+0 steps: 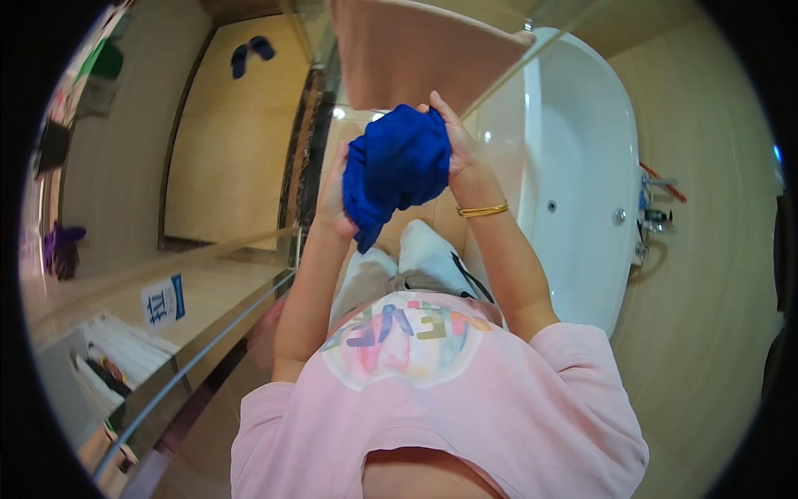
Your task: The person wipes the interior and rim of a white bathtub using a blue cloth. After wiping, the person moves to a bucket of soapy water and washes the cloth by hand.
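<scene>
A bunched blue cloth [399, 162] is held up in front of me between both hands. My left hand [338, 203] grips its left side, and part of the fabric droops below that hand in a point. On the opposite side, my right hand [458, 140] presses against the cloth with its thumb side raised; some of its fingers are hidden behind the fabric. Just beyond my hands hangs a pinkish-brown towel [424, 56], apart from the cloth.
A white bathtub [583, 125] stands to my right, with a metal faucet [661, 227] at its outer side. Glass panels with a pull sticker [163, 302] are at my left. Dark slippers [251, 55] lie on the tiled floor [230, 150] past a dark threshold.
</scene>
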Motion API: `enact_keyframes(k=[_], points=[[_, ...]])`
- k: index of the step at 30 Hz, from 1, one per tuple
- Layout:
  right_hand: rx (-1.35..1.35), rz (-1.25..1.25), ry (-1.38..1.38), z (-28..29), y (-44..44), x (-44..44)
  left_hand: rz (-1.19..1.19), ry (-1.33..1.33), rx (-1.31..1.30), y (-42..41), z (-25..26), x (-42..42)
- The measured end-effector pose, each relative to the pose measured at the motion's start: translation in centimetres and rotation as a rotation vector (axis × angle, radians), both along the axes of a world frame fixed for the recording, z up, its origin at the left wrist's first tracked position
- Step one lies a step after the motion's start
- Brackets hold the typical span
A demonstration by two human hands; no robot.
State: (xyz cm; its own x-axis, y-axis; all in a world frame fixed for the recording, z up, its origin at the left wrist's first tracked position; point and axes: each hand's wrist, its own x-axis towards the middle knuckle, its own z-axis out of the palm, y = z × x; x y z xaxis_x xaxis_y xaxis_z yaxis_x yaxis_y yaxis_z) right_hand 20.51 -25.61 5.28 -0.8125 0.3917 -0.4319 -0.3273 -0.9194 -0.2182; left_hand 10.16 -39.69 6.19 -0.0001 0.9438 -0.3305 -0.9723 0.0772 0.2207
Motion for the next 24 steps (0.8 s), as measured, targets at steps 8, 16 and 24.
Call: enact_keyframes(k=[8, 16, 24], points=[[0.101, -0.514, -0.281, -1.1, 4.5, 10.3, -0.327, 0.086, -0.15, 8.4, -3.9, 7.3], [0.21, -0.951, -0.5, -2.3, 9.6, 27.1, -0.794, 0.376, -0.148, 19.5, -0.6, 22.5], [0.135, -1.157, -0.843, -6.5, 19.0, 44.8, -1.088, 0.347, -0.199, 34.3, -3.8, 38.9]])
